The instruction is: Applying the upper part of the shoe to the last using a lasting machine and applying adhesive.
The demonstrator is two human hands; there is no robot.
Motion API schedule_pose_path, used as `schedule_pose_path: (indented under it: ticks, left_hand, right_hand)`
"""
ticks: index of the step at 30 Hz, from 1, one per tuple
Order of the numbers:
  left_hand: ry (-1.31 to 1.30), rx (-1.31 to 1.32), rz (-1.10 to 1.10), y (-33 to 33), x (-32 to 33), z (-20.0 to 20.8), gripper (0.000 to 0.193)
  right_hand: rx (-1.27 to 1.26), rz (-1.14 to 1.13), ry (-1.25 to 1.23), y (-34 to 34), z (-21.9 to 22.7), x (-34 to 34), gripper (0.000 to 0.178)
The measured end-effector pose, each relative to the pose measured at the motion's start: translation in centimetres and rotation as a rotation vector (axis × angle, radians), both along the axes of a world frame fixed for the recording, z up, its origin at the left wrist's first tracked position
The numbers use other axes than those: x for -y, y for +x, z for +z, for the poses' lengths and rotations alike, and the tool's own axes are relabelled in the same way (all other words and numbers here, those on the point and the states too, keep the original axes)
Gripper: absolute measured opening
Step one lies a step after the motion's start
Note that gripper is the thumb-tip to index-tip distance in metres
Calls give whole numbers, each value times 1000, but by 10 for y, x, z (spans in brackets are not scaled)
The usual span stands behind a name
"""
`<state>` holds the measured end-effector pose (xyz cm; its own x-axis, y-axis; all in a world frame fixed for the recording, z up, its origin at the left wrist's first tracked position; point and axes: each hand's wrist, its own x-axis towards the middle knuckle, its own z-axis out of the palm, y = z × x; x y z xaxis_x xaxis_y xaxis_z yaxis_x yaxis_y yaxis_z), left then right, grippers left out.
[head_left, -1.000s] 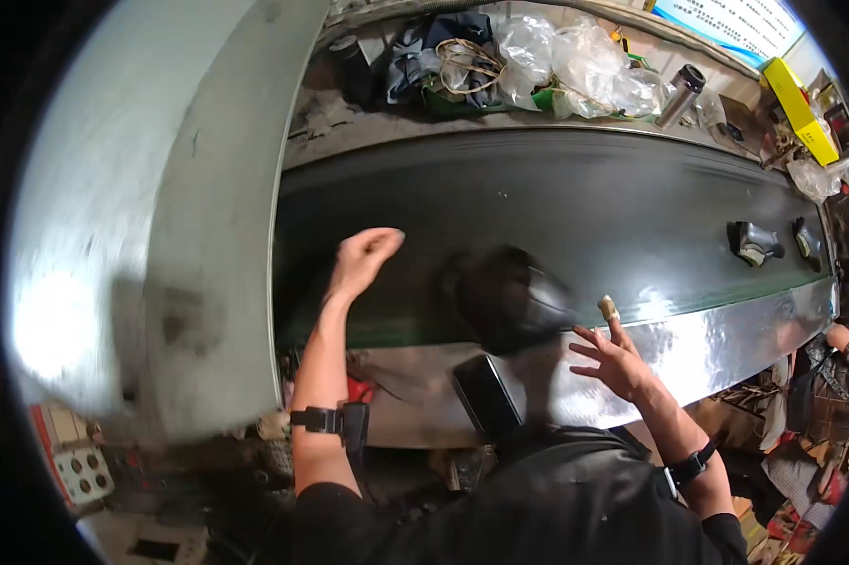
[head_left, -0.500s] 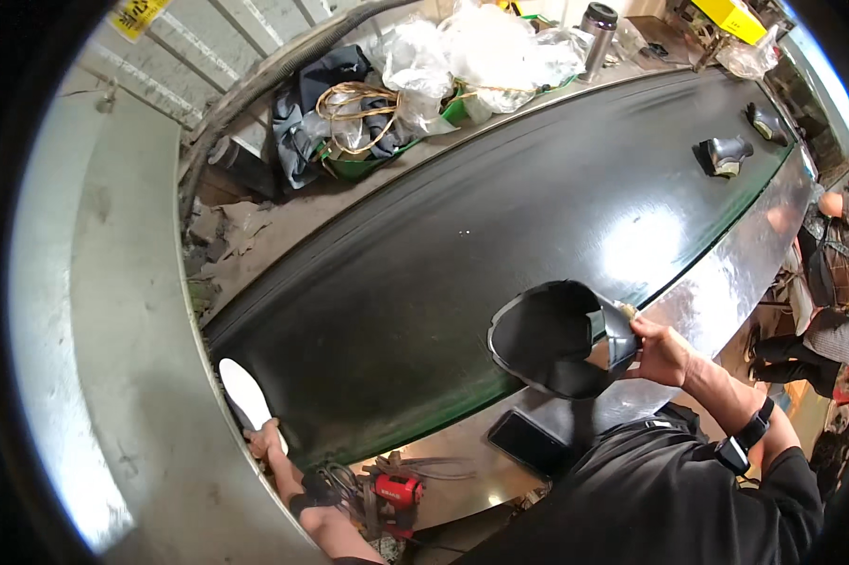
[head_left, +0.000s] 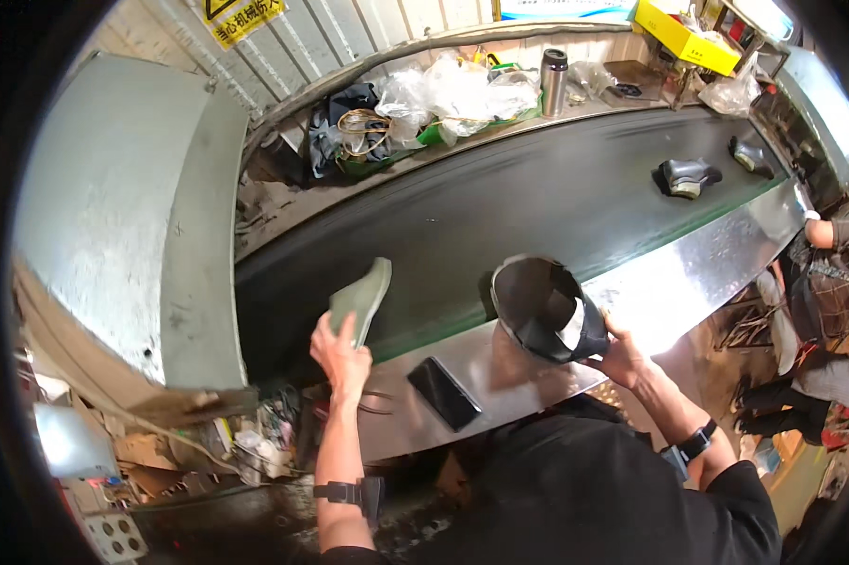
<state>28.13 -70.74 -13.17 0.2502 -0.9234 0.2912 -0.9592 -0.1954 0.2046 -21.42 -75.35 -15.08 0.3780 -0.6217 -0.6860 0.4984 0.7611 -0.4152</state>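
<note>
A grey-green shoe sole [head_left: 366, 294] with a pale edge is tilted up over the left part of the dark belt. My left hand [head_left: 342, 354], slightly blurred, is closed round its lower end. Over the near edge of the belt, a black boot upper [head_left: 530, 299] has its wide opening turned up toward me. My right hand [head_left: 622, 354] grips its right side, the fingers partly hidden behind it. A bright patch shows in the upper's wall; whether it is a gap or a lining I cannot tell.
The belt [head_left: 443, 226] carries two dark shoes [head_left: 690, 177] at its far right. A phone [head_left: 443, 392] lies on the metal ledge [head_left: 669, 250]. A grey metal housing [head_left: 203, 273] borders the left. Plastic bags [head_left: 471, 99] and a flask [head_left: 553, 85] stand behind. Another person [head_left: 834, 259] is at right.
My left hand has lifted the sole from beside the housing at the belt's left end, turning it and carrying it right. My right hand still holds the boot upper. The view has shifted.
</note>
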Motion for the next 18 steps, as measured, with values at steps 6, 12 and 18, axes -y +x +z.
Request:
schedule_pose_path:
  ticks: [6, 12, 18]
  left_hand:
    - [-104, -23, -640, -206, -18, 35, 49]
    - [-178, 44, -913, -339, -58, -37, 46]
    - [5, -1628, -131, -323, -31, -35, 32]
  right_hand:
    - [-77, -161, -103, -50, -4, -3, 58]
    - [-91, -173, -173, -76, 5, -8, 59]
    - [-693, 268, -763, -104, 28, -50, 44]
